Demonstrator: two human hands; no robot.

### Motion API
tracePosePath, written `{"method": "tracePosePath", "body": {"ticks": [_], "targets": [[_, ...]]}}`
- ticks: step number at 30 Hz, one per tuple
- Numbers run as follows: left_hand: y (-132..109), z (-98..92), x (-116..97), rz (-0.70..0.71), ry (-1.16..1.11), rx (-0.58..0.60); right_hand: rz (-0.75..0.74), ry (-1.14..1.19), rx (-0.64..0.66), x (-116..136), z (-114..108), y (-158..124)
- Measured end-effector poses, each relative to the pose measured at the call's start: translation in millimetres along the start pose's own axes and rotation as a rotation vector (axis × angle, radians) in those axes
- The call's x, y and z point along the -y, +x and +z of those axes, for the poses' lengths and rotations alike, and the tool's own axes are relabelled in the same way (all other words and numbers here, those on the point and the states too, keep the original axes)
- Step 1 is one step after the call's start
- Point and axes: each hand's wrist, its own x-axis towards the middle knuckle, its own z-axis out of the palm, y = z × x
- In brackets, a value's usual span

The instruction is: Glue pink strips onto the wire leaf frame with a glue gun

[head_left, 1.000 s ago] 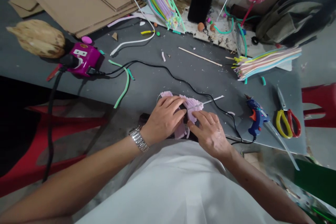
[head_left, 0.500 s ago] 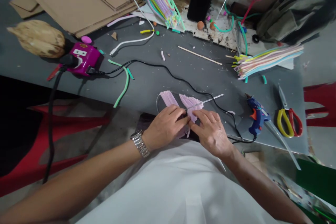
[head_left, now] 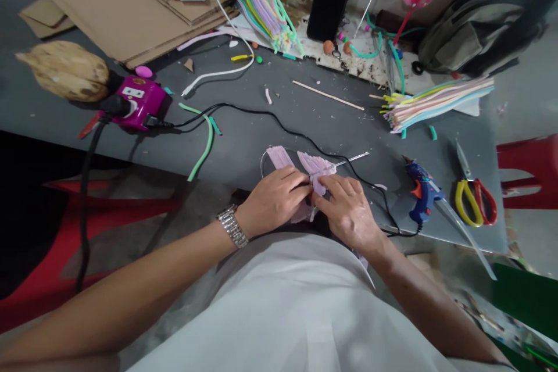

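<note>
- Grey work surface (head_left: 244,142), crowded with craft supplies, carries everything here; your work sits at its near edge, between and just ahead of your grips.
- Pale pink fringed bundle (head_left: 317,170): this looks like chenille stems or soft fringed strips laid side by side. A second pink fan (head_left: 278,157) spreads just ahead of your left grip (head_left: 272,200), and more pink hangs below the grips.
- Handling: it should be very light and soft, and the fringe will likely crush or splay under pressure. Your best hold looks to be the gathered middle, not the loose tips.
- Grip state: the fingers of your left grip curl closed over the bundle, while your right grip (head_left: 349,214) presses in from the other side, fingertips almost meeting the left.
- Just ahead of your right grip, a thin metal rod (head_left: 351,158) appears to run out of the bundle. A thin wire loop (head_left: 261,165) lies left of your left grip, and a black cable (head_left: 288,129) trails ahead of both.
- Further right of your right grip lie a blue hot-glue gun (head_left: 422,195) and yellow-and-red scissors (head_left: 473,203). Well ahead sits a sheaf of pastel strips (head_left: 436,106).
</note>
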Motion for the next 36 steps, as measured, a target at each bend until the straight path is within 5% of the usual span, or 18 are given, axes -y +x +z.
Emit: {"method": "tracePosePath", "body": {"ticks": [6, 36], "targets": [[-7.8, 4.0, -3.3, 0.014, 0.025, -0.067, 0.028, 0.131, -0.056, -0.7, -2.2, -6.8], [-7.8, 4.0, -10.9, 0.030, 0.112, -0.035, 0.036, 0.220, -0.099, -2.1, 1.3, -17.4]]}}
